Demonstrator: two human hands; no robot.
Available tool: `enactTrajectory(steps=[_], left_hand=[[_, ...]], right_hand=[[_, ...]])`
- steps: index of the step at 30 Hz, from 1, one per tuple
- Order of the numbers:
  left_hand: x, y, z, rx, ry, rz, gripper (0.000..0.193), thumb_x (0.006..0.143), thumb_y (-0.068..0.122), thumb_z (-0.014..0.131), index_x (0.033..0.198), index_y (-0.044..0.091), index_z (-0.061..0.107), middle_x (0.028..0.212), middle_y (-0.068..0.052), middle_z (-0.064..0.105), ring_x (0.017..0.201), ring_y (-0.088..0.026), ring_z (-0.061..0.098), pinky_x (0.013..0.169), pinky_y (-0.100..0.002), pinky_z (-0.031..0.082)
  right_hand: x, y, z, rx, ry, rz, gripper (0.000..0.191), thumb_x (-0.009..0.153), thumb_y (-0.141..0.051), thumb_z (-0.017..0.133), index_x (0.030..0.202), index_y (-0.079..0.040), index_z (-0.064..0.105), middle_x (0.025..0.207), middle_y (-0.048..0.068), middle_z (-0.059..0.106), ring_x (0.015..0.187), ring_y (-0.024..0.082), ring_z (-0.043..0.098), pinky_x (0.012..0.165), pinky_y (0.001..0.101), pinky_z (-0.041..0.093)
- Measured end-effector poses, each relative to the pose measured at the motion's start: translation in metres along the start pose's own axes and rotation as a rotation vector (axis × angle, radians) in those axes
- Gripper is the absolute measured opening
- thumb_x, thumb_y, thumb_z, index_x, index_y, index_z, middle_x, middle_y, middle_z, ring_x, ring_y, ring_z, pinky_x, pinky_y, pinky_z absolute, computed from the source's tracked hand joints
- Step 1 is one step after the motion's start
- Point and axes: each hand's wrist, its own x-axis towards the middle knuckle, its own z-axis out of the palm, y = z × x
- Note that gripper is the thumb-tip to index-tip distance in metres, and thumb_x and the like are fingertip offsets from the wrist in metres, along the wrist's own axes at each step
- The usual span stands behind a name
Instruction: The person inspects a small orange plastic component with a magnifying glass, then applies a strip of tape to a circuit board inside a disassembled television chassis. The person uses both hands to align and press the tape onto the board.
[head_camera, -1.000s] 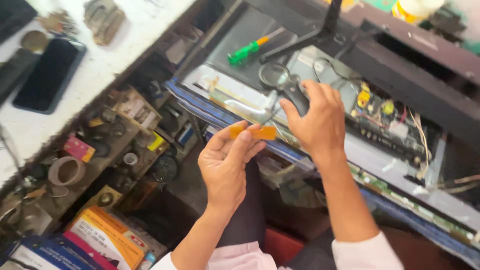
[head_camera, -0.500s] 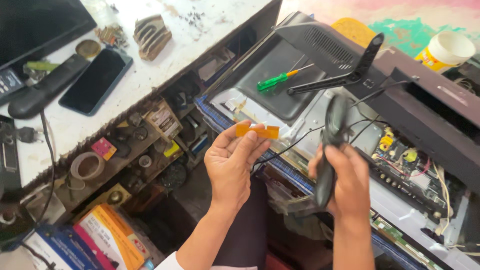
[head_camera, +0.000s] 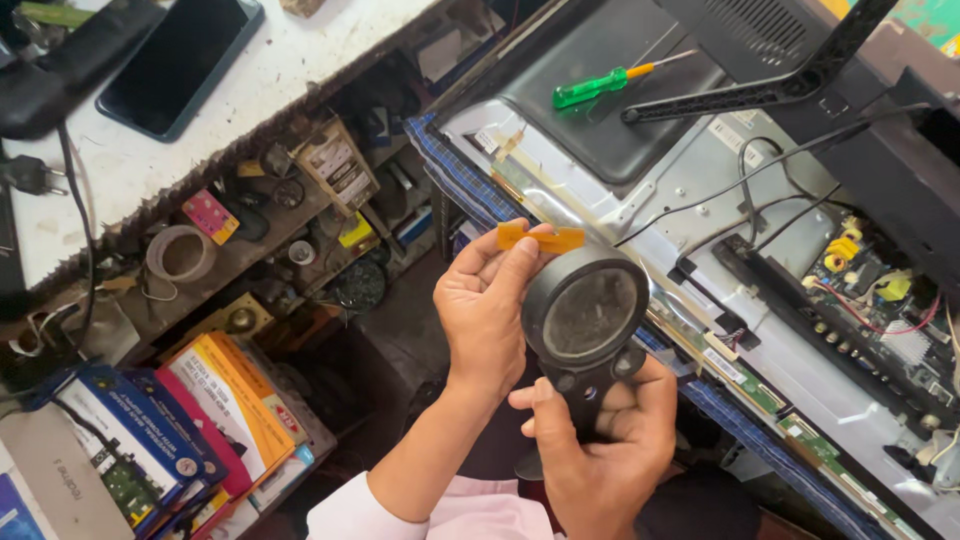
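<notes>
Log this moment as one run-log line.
left hand: pinches orange strip | right hand: grips black magnifier by handle, lens beside strip | behind: opened TV back, green screwdriver

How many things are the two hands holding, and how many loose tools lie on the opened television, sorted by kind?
Orange flat strip, in left hand: 1
Black magnifier, in right hand: 1
Green-handled screwdriver on television back: 1
Total: 3
</notes>
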Motion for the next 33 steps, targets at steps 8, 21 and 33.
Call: enactTrajectory(steps=[8, 21, 33], left_hand=[[-0.006, -0.005, 0.005, 0.012, 0.006, -0.054, 0.023, 0.098, -0.001, 0.065, 0.12, -0.008, 0.063, 0.112, -0.021, 0.074, 0.098, -0.024, 0.074, 0.089, -0.04, 0.065], [-0.009, -0.008, 0.008, 0.02, 0.004, -0.095, 0.024, 0.098, 0.001, 0.066, 0.12, -0.009, 0.064, 0.112, -0.022, 0.074, 0.098, -0.025, 0.075, 0.09, -0.04, 0.065], [-0.007, -0.008, 0.007, 0.003, -0.021, -0.088, 0.025, 0.098, 0.001, 0.067, 0.121, -0.011, 0.064, 0.112, -0.023, 0.074, 0.1, -0.026, 0.074, 0.092, -0.039, 0.063]], right_hand=[[-0.005, 0.009, -0.001, 0.071, 0.053, -0.072, 0.047, 0.09, 0.007, 0.065, 0.126, 0.006, 0.035, 0.105, 0.021, 0.067, 0.076, 0.024, 0.077, 0.056, 0.0273, 0.064], [-0.003, 0.01, -0.004, 0.053, 0.057, -0.097, 0.047, 0.091, 0.007, 0.065, 0.126, 0.005, 0.034, 0.108, 0.023, 0.065, 0.076, 0.025, 0.077, 0.057, 0.0277, 0.065], [-0.001, 0.013, -0.003, 0.024, 0.043, -0.107, 0.048, 0.089, 0.007, 0.067, 0.125, 0.005, 0.034, 0.106, 0.022, 0.066, 0.073, 0.024, 0.077, 0.058, 0.0274, 0.065]])
